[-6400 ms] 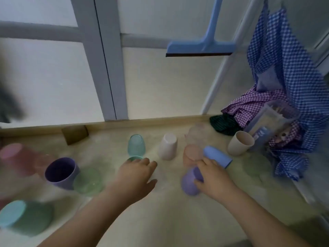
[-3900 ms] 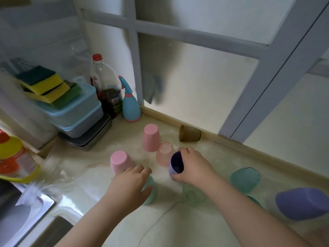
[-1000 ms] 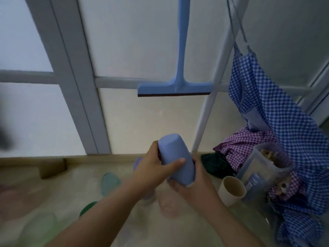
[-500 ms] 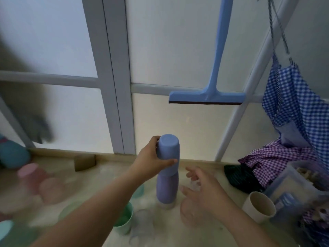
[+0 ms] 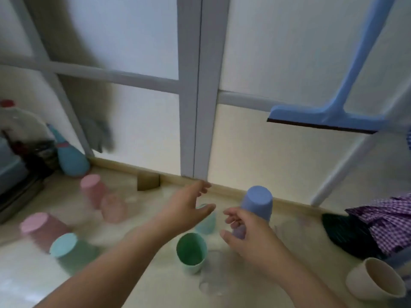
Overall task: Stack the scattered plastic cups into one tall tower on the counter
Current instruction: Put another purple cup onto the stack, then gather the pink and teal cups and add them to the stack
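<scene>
A short tower of upside-down blue and purple cups (image 5: 258,204) stands on the counter (image 5: 155,283) near the window frame. My right hand (image 5: 246,232) hovers just in front of its base, fingers apart, holding nothing. My left hand (image 5: 189,207) is open, reaching left of the tower above a pale teal cup (image 5: 205,223). A green cup (image 5: 191,252) lies on its side in front. Pink cups (image 5: 91,190) (image 5: 37,227), a translucent pink cup (image 5: 113,207), a teal cup (image 5: 66,247) and a clear cup (image 5: 211,281) are scattered to the left and front. The picture is blurred.
A beige cup (image 5: 375,283) lies at the right front beside checked cloths (image 5: 387,221). A blue squeegee (image 5: 329,116) hangs above the tower. A brown cup (image 5: 148,181) lies by the sill. A blue spray bottle (image 5: 71,158), another bottle and containers stand at the far left.
My left hand has let go of the tower's top and moved left and down. The view has swung left, showing more scattered cups. My right hand stays open near the tower's base.
</scene>
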Tool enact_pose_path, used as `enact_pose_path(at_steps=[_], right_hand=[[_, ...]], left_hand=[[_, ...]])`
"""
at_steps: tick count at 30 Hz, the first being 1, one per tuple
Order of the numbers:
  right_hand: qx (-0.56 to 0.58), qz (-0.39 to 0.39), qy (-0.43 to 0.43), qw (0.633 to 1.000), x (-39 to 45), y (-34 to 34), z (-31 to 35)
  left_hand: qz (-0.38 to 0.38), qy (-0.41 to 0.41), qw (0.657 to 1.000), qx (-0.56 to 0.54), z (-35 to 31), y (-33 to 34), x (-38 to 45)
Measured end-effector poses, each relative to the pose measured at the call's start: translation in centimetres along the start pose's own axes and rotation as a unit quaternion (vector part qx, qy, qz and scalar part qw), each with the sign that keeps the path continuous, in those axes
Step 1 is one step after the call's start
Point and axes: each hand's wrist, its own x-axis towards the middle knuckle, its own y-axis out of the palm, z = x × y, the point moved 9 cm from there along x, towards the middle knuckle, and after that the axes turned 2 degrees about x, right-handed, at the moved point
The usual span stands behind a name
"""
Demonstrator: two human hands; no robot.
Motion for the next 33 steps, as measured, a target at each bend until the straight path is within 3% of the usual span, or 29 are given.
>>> enact_pose_path(at_steps=[7, 16, 19, 23, 30, 33], right_hand=[[-0.016, 0.077, -0.060, 0.995, 5.5, 12.6, 7.6], [-0.037, 0.107, -0.049, 0.992, 11.7, 26.4, 14.0], [-0.045, 0.116, -0.049, 0.991, 12.5, 29.4, 15.2], [-0.057, 0.134, -0.035, 0.989, 13.0, 31.8, 15.4], [-0.068, 0.151, -0.025, 0.986, 12.5, 32.7, 15.0], [-0.074, 0.201, -0.025, 0.976, 11.4, 33.5, 15.0]], left_hand=[[-0.064, -0.054, 0.993, 0.078, 14.0, -10.3, -5.3], [-0.050, -0.130, 0.985, 0.101, 29.2, -19.4, -9.2], [-0.010, -0.157, 0.983, 0.091, 33.3, -19.6, -10.4], [0.054, -0.167, 0.982, 0.065, 36.4, -17.8, -11.6], [0.025, -0.209, 0.978, 0.013, 38.1, -17.2, -11.5], [0.009, -0.225, 0.974, 0.004, 38.1, -17.7, -11.5]])
